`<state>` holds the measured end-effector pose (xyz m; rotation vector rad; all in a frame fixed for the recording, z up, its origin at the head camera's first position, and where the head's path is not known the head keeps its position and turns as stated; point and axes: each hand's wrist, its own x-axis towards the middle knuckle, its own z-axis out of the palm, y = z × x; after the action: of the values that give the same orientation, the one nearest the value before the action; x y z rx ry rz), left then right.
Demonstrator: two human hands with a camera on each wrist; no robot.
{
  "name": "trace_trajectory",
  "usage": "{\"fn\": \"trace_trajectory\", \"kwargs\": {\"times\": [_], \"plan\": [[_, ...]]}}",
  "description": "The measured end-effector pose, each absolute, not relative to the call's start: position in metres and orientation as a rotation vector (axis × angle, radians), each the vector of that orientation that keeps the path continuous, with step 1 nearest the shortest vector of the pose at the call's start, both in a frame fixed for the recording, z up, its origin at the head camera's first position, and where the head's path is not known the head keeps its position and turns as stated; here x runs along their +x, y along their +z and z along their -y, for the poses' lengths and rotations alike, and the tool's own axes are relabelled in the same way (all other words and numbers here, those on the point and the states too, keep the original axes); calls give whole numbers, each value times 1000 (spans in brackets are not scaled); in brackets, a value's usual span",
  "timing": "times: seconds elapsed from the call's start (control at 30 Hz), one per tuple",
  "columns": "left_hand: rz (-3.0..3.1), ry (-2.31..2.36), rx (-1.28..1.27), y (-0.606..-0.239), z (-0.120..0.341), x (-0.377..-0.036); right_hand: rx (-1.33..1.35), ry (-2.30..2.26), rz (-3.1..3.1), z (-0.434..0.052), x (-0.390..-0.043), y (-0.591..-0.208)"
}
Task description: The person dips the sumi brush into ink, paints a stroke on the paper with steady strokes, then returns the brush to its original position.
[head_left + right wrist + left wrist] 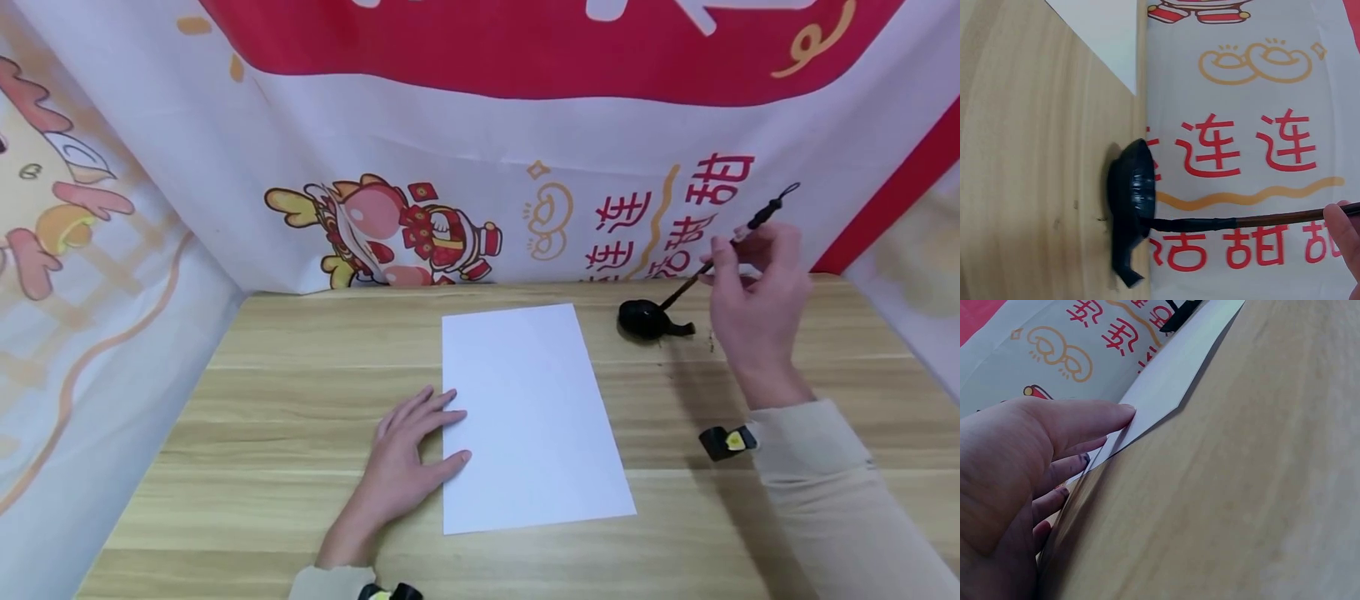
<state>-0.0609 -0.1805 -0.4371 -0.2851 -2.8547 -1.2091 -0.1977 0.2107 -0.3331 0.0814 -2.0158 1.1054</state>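
A blank white sheet of paper (pixel 536 417) lies on the wooden table. Along its left edge rests my left hand (pixel 408 462), fingers spread and fairly straight, with the thumb and fingertips on the paper. My right hand (pixel 761 292) pinches the upper handle of a calligraphy brush (pixel 686 286), held at a slant. In the right wrist view the tip of the brush sits in a small black ink dish (pixel 1135 187) with a short curved handle. That dish stands beyond the paper's upper right corner.
Behind the wooden table (pixel 300 400) hangs a white cloth (pixel 465 133) printed with red characters and cartoon figures. More printed cloth (pixel 97 275) bounds the left side. A few dark specks (pixel 711 340) mark the table near the ink dish.
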Motion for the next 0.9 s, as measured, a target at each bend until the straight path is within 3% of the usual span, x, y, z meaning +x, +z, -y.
{"fn": "trace_trajectory", "kwargs": {"times": [0.9], "plan": [[2860, -1214, -297, -436, 181, -62, 96, 1008, 2042, -204, -202, -331]]}}
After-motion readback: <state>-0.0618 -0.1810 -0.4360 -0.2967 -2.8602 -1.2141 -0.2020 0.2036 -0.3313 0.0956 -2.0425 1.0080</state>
